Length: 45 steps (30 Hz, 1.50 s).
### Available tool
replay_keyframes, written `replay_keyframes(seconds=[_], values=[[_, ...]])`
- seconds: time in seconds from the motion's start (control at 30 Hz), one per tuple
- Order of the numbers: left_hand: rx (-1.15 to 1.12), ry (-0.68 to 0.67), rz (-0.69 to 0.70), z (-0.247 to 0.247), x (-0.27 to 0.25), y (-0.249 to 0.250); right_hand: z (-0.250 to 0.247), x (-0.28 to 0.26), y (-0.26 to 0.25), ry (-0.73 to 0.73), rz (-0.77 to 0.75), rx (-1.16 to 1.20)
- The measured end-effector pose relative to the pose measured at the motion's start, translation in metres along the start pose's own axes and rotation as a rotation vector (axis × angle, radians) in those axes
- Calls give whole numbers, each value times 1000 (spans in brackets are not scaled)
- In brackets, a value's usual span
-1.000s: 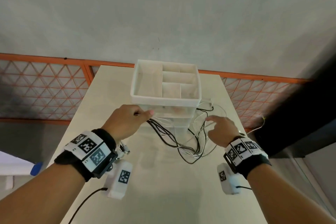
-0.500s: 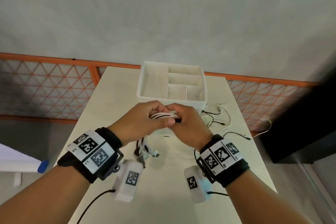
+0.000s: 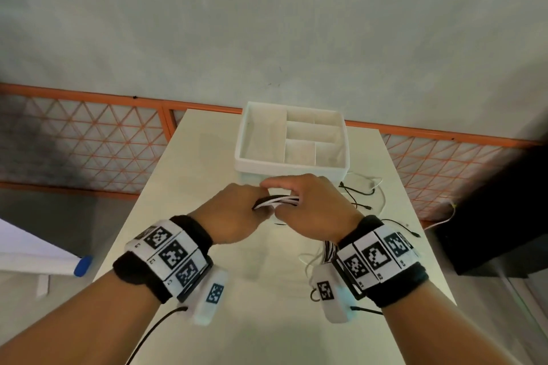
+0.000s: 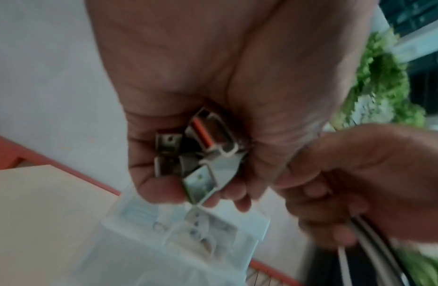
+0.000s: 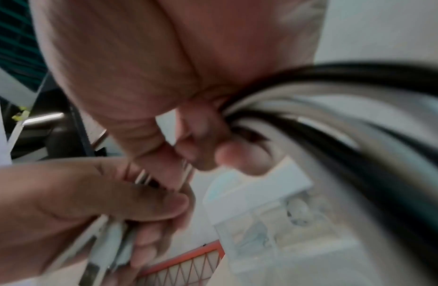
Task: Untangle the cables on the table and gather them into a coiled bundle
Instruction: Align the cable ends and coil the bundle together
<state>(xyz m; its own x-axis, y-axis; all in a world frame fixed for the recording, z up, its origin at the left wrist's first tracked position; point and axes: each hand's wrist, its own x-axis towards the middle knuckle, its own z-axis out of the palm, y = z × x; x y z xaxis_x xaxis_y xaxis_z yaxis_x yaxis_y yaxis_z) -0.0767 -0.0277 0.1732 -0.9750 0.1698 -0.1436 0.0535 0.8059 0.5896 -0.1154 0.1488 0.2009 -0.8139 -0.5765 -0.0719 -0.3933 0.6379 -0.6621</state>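
Head view: both hands on one cable bundle

Left hand (image 3: 234, 221) and right hand (image 3: 314, 210) meet above the table (image 3: 166, 198), each curled tight around the black-and-white cables (image 3: 278, 201). Loose cable ends (image 3: 360, 191) lie at 2 o'clock from the hands, beside the white organizer box (image 3: 292, 164) at 12 o'clock.

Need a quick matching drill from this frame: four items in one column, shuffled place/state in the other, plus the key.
Items
1. left hand
2. right hand
3. white organizer box
4. loose cable ends

Places/states
A. lying on the table, right of the box front
B. grips the metal USB plugs at one end of the bundle
C. stands at the far end of the table, compartments open on top
D. grips the black and white cable bundle that trails away under the wrist

Pairs: 1-B, 2-D, 3-C, 4-A
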Motion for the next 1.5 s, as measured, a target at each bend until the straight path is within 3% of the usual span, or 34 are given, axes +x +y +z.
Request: replay_keyframes(seconds=[0.07,0.2,0.3,0.37,0.53,0.8,0.9,1.03,1.2,1.33,1.5], values=[[-168,37,-7,-11,-2,2,2,-2,6,83,28,181],[-990,109,-89,-12,-11,7,3,-12,17,173,53,528],[-1386,226,-233,1,-7,15,10,-14,17,208,14,601],[-1525,274,-324,6,-4,20,14,-14,16,241,-7,583],[-1423,306,-342,11,2,25,21,-12,14,270,-38,512],[-1265,183,-237,13,0,19,17,-18,14,149,-91,439],[-1125,250,-251,19,2,22,20,-17,16,152,-102,412],[-1108,381,-268,23,6,18,24,-16,17,113,-99,404],[-1051,375,-231,21,6,15,23,-15,16,84,-103,367],[-1183,257,-215,16,3,15,26,-14,18,130,-152,324],[-1454,160,-366,11,1,9,40,-11,28,228,-144,248]])
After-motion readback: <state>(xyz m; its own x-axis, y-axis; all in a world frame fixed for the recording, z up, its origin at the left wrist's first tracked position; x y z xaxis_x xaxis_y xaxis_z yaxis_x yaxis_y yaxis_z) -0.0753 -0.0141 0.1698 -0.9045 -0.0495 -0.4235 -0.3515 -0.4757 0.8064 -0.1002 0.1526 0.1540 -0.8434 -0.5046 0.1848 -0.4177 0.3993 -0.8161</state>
